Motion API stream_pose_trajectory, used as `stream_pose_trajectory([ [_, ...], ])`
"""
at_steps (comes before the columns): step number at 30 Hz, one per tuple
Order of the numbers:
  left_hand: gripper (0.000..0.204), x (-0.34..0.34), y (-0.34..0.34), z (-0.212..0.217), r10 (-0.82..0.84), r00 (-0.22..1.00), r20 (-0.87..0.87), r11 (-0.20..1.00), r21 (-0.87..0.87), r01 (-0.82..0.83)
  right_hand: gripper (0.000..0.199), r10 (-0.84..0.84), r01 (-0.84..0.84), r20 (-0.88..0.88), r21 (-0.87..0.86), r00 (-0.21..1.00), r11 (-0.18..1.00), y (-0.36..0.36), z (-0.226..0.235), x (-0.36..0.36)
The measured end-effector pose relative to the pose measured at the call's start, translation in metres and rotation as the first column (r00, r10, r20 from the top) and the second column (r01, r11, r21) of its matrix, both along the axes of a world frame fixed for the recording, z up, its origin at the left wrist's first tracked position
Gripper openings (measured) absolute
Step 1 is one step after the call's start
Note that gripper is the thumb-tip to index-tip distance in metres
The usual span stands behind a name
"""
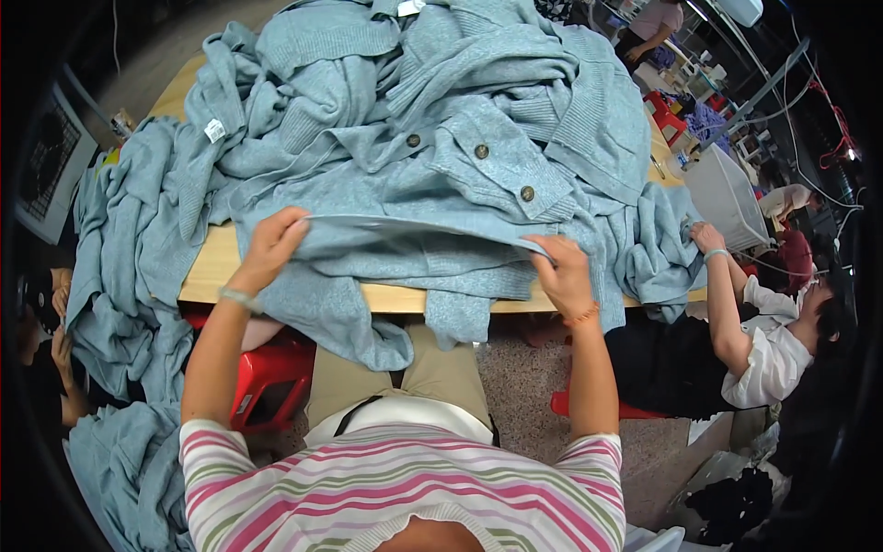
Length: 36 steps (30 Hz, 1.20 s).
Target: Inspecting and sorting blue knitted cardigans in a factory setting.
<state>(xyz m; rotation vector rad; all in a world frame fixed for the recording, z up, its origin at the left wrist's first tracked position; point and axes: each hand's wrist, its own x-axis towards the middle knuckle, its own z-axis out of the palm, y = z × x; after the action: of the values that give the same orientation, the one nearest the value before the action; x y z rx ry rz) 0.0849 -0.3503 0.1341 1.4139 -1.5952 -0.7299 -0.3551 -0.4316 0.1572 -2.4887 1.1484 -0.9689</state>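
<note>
At the near edge of the pale wood-coloured surface (pixel 207 276), in front of a heap of matching knits (pixel 497 55), lies the light blue knitted garment (pixel 336 241), partly hanging over. I'd judge the step in hand to be spreading out its long edge; the next move seems to call for an even pull, keeping that edge untwisted. The left grip (pixel 269 250) and right grip (pixel 565 278) are both closed, pinching opposite ends between thumb and fingers. The forearms reach forward, well apart, the left hand slightly farther out.
</note>
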Motion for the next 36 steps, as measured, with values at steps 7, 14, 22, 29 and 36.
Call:
stream_pose_trajectory([
  [7,0.018,-0.006,0.002,0.052,0.013,0.985,0.171,0.999,-0.036,-0.007,0.016,-0.113,-0.007,0.365,0.312,0.924,0.95,0.017,0.016,-0.014],
  [14,0.045,-0.041,-0.101,0.022,0.28,0.829,0.484,0.931,-0.347,-0.111,0.042,-0.531,-0.24,0.692,0.693,0.489,0.68,-0.018,-0.022,0.018],
  [22,0.044,-0.039,-0.146,-0.006,0.254,0.515,0.819,0.966,-0.241,-0.093,0.046,-0.585,-0.287,0.658,0.744,0.475,0.604,-0.024,-0.033,0.025],
  [29,0.02,-0.03,-0.145,-0.015,0.296,0.484,0.823,0.952,-0.294,-0.082,0.047,-0.626,-0.383,0.735,0.673,0.26,0.633,-0.034,-0.028,0.047],
  [36,0.024,-0.022,-0.133,-0.012,0.315,0.691,0.651,0.943,-0.296,-0.151,0.008,-0.602,-0.484,0.766,0.625,0.226,0.613,-0.045,-0.042,0.04],
])
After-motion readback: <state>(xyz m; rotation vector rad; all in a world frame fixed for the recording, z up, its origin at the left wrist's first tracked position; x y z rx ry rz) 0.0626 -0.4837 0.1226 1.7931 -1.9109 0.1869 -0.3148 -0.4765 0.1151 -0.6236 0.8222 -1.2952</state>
